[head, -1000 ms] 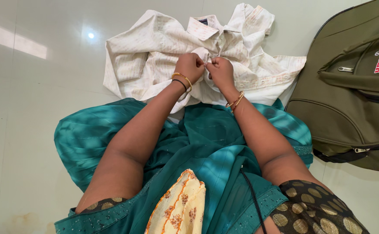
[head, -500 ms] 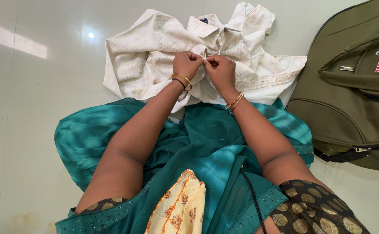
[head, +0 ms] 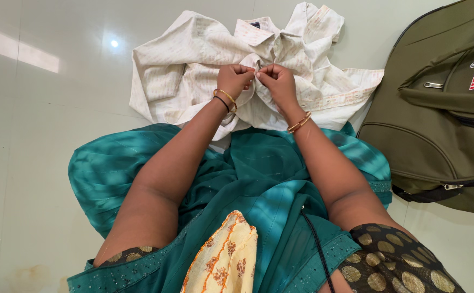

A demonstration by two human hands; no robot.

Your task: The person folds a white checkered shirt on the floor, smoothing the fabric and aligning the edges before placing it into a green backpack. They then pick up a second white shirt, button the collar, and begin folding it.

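A cream striped shirt (head: 182,59) lies crumpled on the pale tiled floor in front of me, collar at the far side. My left hand (head: 235,77) and my right hand (head: 278,82) meet at the shirt's front middle. Each pinches a bit of the shirt's front edge between thumb and fingers, fingertips almost touching. Gold and dark bangles sit on both wrists. What the fingertips hold exactly is too small to make out.
An olive-green backpack (head: 437,119) lies on the floor at the right, close to the shirt's sleeve. My lap is covered by teal cloth (head: 258,179). Glossy white floor tiles (head: 47,119) stretch to the left.
Both hands have crept a little farther up the shirt's front, still pinching the fabric together. The shirt has barely shifted.
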